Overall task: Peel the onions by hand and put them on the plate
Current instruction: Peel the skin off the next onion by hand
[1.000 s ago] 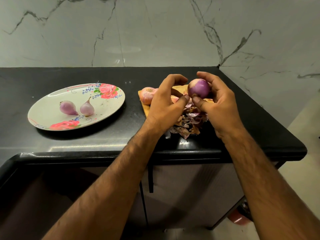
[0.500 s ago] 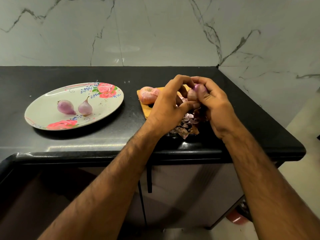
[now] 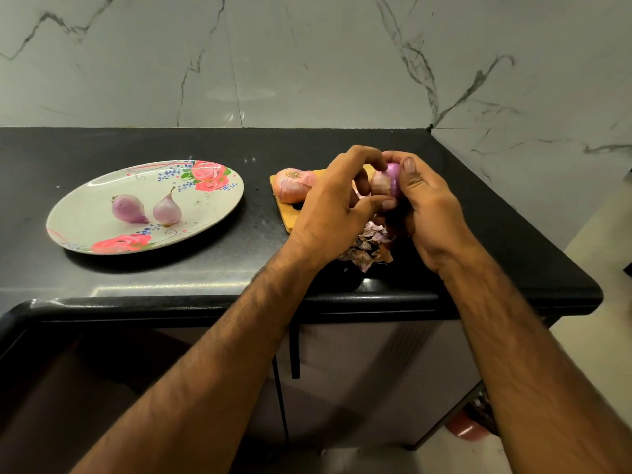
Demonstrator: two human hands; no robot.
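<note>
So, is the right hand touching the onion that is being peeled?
Touching. The head view shows the right hand curled round the onion, pressing directly on its purple side with no gap.

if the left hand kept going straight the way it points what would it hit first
The left hand touches the onion, so that comes first; just past it, probably the right hand.

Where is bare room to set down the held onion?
Free: white floral plate's right half, beside two peeled purple onions; black counter strip between plate and wooden board. Crowded: board, with unpeeled onion and skins.
</note>
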